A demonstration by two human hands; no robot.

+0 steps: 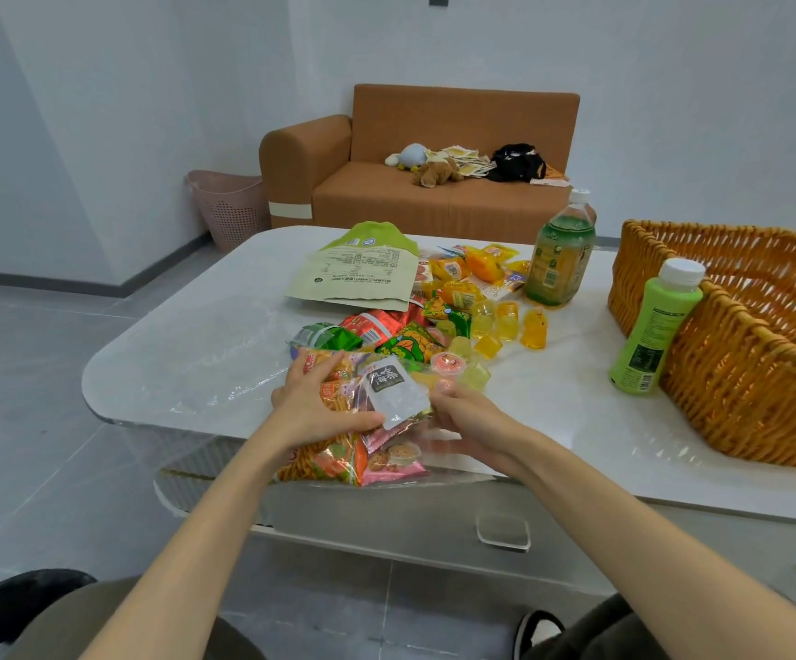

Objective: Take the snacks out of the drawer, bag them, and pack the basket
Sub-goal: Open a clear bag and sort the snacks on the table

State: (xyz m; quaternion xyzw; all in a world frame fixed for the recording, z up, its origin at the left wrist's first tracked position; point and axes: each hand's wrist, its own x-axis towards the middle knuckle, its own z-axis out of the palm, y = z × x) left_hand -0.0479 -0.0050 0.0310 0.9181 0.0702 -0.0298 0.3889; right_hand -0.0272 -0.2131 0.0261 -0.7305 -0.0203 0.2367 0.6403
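A clear plastic bag [386, 462] lies at the table's near edge with several snack packets inside, among them orange stick snacks and a pink packet. My left hand [312, 402] holds a small white sachet [393, 390] with a dark label at the bag's mouth. My right hand [465, 412] grips the bag's plastic edge on the right. Beyond lie loose snacks [400, 335], yellow jelly cups [505, 321] and a large green-and-cream pouch [358, 273]. A wicker basket [729, 388] stands at the right.
A green bottle [648, 331] leans on the basket's front wall. A tall tea bottle [560, 252] stands behind the jellies. The white table [553, 412] has a shut drawer with a clear handle [503, 533] below. A sofa and a pink hamper stand behind.
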